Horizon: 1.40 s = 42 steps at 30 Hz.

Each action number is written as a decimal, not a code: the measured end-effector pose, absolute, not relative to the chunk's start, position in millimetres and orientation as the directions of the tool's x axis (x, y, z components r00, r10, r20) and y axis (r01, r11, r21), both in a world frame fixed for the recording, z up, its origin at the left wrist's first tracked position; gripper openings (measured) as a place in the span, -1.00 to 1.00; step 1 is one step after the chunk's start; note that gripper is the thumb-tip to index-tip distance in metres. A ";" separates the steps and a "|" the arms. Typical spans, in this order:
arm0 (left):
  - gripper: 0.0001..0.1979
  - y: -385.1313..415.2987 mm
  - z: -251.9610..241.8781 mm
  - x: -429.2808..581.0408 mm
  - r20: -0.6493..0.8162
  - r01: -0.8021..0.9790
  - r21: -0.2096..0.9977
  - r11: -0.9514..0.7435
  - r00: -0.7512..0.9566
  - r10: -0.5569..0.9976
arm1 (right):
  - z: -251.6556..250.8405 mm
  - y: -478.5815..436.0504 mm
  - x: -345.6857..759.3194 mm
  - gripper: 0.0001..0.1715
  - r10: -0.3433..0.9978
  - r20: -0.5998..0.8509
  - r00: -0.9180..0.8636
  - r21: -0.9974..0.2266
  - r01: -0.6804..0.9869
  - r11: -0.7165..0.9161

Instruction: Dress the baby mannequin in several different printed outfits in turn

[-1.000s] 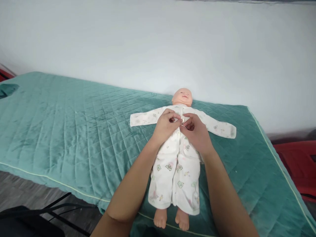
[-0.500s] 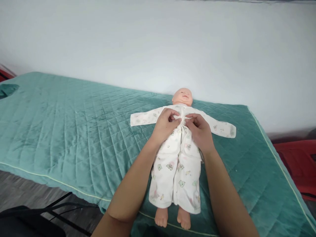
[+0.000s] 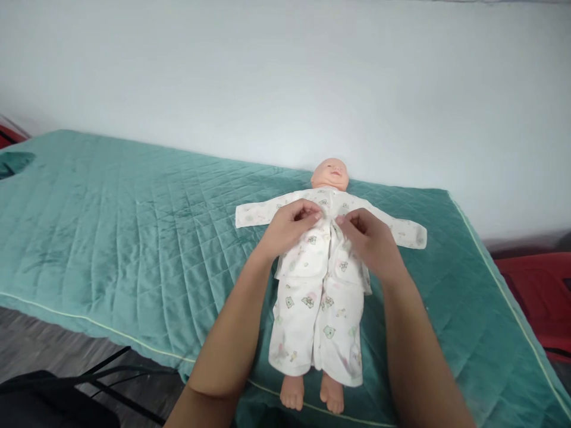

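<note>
A baby doll [image 3: 331,173] lies on its back in a white printed shirt [image 3: 307,249] and matching trousers [image 3: 294,327]. Its sleeves stretch out to both sides and its bare feet show. My left hand [image 3: 294,223] is over the left side of the chest, fingers curled, thumb and forefinger slightly apart with nothing visible between them. On the other side of the buttoned front, my right hand [image 3: 368,238] pinches the shirt's edge between thumb and forefinger. A small button shows on the front below the hands. The cloth under my palms is hidden.
A green quilted cover [image 3: 147,238] lies over the table, which stands against a pale wall [image 3: 267,77]. Red seats [image 3: 535,291] show beyond the right edge. A dark chair [image 3: 49,398] with thin black legs is at the lower left.
My hands have drawn apart from the middle of the chest, the left hand leftward and the right hand rightward. My left fingers have come off the shirt front. The doll stays in place.
</note>
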<state>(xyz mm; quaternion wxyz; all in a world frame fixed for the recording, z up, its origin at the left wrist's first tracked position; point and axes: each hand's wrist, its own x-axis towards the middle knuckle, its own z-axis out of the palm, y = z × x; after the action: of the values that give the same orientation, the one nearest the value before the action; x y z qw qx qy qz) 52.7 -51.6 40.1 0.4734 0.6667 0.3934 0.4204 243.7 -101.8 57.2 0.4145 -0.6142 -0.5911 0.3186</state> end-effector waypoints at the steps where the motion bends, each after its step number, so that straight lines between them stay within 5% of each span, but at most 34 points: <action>1: -0.77 -53.1 43.5 49.1 0.165 0.148 0.960 -0.237 0.386 0.908 | 63.7 -107.9 243.9 -0.64 0.996 0.078 0.049 -0.824 0.566 0.037; 5: -0.80 -57.9 52.9 43.4 0.139 0.225 0.922 -0.314 0.564 0.814 | 76.3 -124.9 239.1 -0.63 0.999 0.036 -0.014 -0.566 0.824 0.032; 8: -0.84 -59.8 53.1 46.5 0.178 0.264 0.879 -0.396 0.589 0.788 | 75.0 -127.6 237.9 -0.65 0.998 0.064 -0.016 -0.506 0.861 0.047; 13: -0.89 -62.2 52.9 49.4 0.214 0.293 0.845 -0.448 0.581 0.785 | 77.8 -124.7 248.2 -0.65 0.995 0.001 -0.097 -0.662 0.746 0.073; 20: -0.78 -63.9 59.1 40.8 0.091 0.167 0.951 -0.260 0.651 0.753 | 77.4 -121.3 243.7 -0.62 0.987 -0.030 -0.160 -0.928 0.370 0.032; 27: -0.74 -65.4 57.8 41.8 0.076 0.024 0.992 -0.121 0.655 0.752 | 65.1 -114.7 243.2 -0.63 0.975 -0.027 -0.220 -0.959 0.282 0.037; 42: -0.84 -62.1 54.3 46.9 -0.025 0.031 0.999 0.007 0.646 0.763 | 55.5 -109.5 245.2 -0.63 0.966 -0.053 -0.254 -0.991 0.129 -0.020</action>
<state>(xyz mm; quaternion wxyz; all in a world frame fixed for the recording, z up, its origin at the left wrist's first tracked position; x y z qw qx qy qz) 46.9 -62.1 54.3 0.6390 0.6439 0.3083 0.2864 245.2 -109.5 55.5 0.3893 -0.4706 -0.5818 0.5371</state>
